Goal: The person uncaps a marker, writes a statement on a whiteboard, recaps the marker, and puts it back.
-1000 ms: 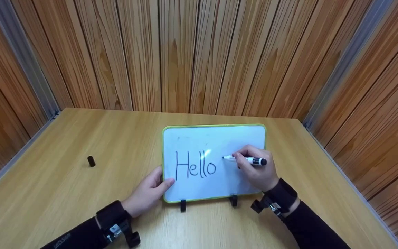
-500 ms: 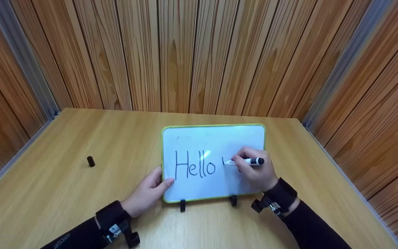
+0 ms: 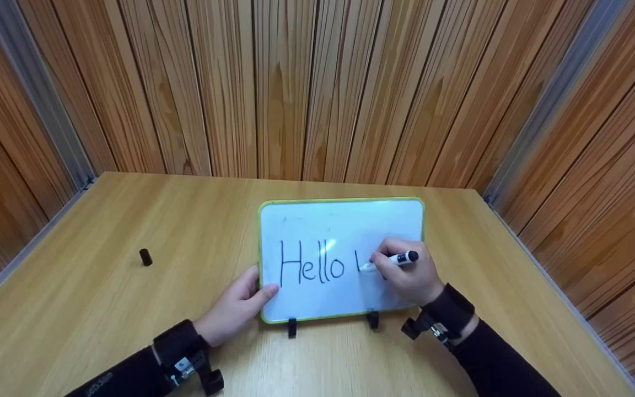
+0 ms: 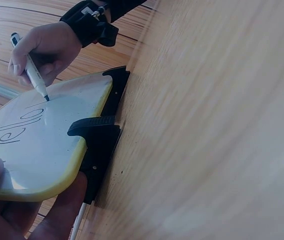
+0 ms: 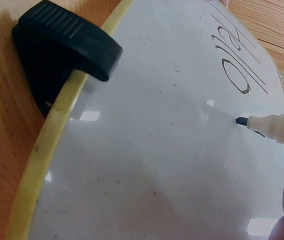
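Observation:
A small whiteboard [image 3: 317,300] with a yellow-green rim leans on a black stand [image 4: 99,150], with "Hello" written on it in dark ink. My left hand [image 3: 235,309] grips its left edge, thumb on the front and fingers behind. Between the thumb and fingers of my right hand [image 3: 410,273] is a white marker [image 3: 403,258] with a black end. Its dark tip meets the board just right of the "o", at the foot of a short downward stroke. In the right wrist view the marker [image 5: 282,130] points left, and only a little of the hand shows.
A black marker cap [image 3: 145,257] lies on the wooden table [image 3: 202,220] to the left. Two black stand hooks [image 3: 292,328] catch the board's lower edge. Wood-patterned walls [image 3: 284,88] enclose the table at the back and sides.
The marker tip has moved down the board, leaving a short dark stroke after "Hello". My right hand has shifted slightly downward with it. My left hand keeps its place on the edge.

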Demonstrator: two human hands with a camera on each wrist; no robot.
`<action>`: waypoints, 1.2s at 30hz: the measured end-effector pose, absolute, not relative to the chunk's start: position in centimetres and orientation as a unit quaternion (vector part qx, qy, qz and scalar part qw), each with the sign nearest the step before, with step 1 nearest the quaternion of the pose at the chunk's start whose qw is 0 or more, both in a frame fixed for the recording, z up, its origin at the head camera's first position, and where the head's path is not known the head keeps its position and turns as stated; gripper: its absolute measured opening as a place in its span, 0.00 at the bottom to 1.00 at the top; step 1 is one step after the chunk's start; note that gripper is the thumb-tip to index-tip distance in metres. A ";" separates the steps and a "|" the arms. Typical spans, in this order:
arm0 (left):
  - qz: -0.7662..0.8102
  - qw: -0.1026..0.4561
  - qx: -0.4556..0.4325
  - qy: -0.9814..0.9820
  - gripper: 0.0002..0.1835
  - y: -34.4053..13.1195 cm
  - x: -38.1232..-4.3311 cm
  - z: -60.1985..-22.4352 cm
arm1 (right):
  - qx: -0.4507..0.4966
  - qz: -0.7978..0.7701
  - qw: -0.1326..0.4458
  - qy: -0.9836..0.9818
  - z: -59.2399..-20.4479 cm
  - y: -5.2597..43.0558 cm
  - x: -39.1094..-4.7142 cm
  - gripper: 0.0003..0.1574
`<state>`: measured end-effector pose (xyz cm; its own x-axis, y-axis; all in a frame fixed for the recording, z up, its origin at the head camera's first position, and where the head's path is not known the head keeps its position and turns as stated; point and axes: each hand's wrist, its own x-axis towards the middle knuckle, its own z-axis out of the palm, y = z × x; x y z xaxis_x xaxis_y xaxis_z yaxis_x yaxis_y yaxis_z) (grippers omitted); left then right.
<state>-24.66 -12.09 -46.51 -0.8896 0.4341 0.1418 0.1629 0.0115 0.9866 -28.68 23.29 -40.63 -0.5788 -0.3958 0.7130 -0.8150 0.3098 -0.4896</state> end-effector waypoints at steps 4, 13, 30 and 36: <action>0.670 0.100 0.210 0.705 0.33 -12.1 -24.7 -46.5 | 0.394 0.440 0.239 -0.770 -40.6 23.3 -28.7 0.17; 0.669 0.103 0.210 0.706 0.33 -12.1 -24.7 -46.5 | 0.382 0.441 0.269 -0.766 -40.5 23.2 -28.6 0.16; 0.669 0.104 0.209 0.706 0.33 -12.1 -24.6 -46.5 | 0.342 0.434 0.330 -0.765 -40.4 23.2 -28.6 0.15; 0.669 0.103 0.207 0.706 0.34 -12.1 -24.6 -46.5 | 0.339 0.436 0.339 -0.762 -40.4 23.2 -28.6 0.13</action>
